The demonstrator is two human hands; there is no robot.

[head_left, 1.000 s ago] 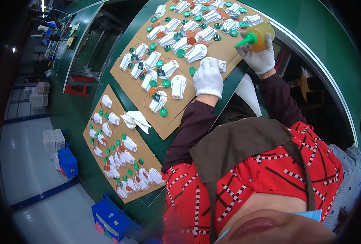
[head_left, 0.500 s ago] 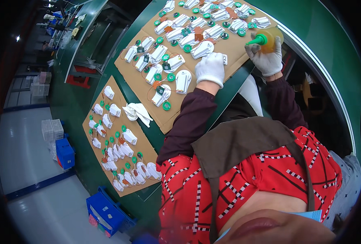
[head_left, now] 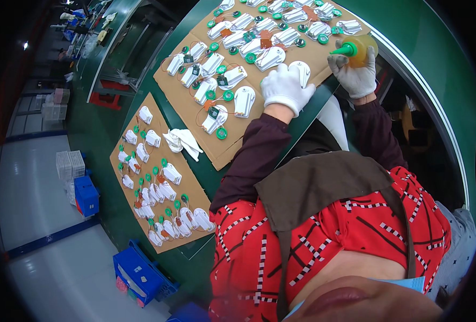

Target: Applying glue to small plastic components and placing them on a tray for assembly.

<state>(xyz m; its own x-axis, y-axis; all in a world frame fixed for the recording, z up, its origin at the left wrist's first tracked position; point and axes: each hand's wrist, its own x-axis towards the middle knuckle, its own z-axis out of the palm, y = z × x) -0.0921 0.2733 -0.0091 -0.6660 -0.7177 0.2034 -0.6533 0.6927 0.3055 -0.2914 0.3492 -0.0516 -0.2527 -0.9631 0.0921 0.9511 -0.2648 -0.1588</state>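
My left hand (head_left: 285,88), in a white glove, is over the near edge of a brown cardboard sheet (head_left: 232,144). Its thumb and fingers are closed around the lower end of a white plastic housing (head_left: 301,72) with a rounded top; the fingertips are partly hidden. My right hand (head_left: 356,79), gloved too, grips a squeeze bottle (head_left: 365,49) of amber liquid with a green nozzle (head_left: 346,50) that points left. Several more white housings (head_left: 244,102) lie in rows on the cardboard, many wired to green round parts (head_left: 221,133) and small circuit boards.
A second cardboard sheet (head_left: 165,248) with more wired housings lies to the left on the green table. Between the sheets is a crumpled white cloth (head_left: 182,143). Blue bins (head_left: 138,272) and clear crates (head_left: 70,165) stand on the floor at the left.
The housing at my left hand shows its rounded face now, where only an edge showed before. My right hand still holds the bottle, nozzle leftward. The whole view has shifted slightly.
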